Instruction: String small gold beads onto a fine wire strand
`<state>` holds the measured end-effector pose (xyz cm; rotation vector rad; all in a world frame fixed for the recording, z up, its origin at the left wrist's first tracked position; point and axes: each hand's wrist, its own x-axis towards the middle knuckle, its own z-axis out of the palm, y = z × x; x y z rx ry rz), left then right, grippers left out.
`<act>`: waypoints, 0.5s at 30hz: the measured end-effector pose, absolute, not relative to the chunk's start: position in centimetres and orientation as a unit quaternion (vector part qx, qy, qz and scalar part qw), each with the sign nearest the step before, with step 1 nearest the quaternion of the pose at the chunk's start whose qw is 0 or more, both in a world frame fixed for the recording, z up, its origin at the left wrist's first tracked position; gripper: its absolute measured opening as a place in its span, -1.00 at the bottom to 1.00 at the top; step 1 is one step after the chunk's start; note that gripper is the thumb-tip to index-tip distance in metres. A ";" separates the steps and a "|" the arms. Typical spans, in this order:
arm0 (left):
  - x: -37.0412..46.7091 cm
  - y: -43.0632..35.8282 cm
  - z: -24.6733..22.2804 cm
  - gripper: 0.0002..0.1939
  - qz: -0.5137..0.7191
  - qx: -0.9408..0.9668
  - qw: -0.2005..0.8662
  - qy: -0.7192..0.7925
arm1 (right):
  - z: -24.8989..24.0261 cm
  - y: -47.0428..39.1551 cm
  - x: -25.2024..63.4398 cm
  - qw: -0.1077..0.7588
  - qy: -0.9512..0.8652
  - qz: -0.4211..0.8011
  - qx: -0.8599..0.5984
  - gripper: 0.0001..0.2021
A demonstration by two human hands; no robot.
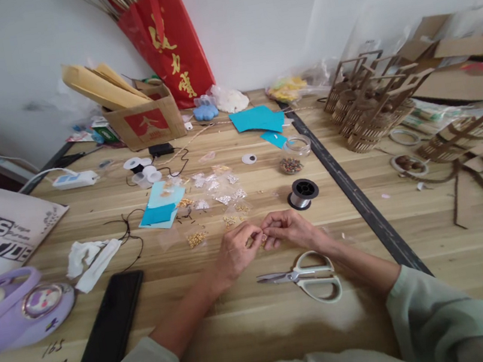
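Scissors (291, 276) lie on the table (229, 340) — just beyond them, my left hand (240, 249) and right hand (289, 229) meet, fingertips pinched closed on a tiny piece (263, 239), too small for me to identify. Beyond the scissors I see the spool (303, 194); to their left, gold beads (196, 239) — and the phone (109, 326).

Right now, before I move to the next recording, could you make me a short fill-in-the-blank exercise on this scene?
1. The scissors lie with their blades pointing to the ____ side of the picture.
2. Of the left hand and the right hand, the one nearer the spool of wire is the ____ hand.
3. The tall bag with gold lettering is ____ in colour.

Missing words: left; right; red.
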<state>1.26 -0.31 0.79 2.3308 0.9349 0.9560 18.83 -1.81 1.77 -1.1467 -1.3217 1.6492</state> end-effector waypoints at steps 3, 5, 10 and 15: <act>1.2 -0.3 0.9 -0.83 0.348 0.848 0.215 0.337 | 1.5 -1.9 18.8 0.369 -0.531 0.620 -0.443 -0.67; 1.2 -0.3 0.9 -0.84 0.352 0.848 0.211 0.336 | 1.4 -2.0 18.8 0.372 -0.547 0.607 -0.441 -0.71; 1.2 0.0 0.7 -0.83 0.388 0.838 0.204 0.324 | 1.7 -2.3 18.8 0.378 -0.575 0.580 -0.435 -0.79; 1.2 0.2 0.6 -0.84 0.398 0.824 0.219 0.339 | 2.3 -2.2 18.9 0.379 -0.565 0.580 -0.448 -0.77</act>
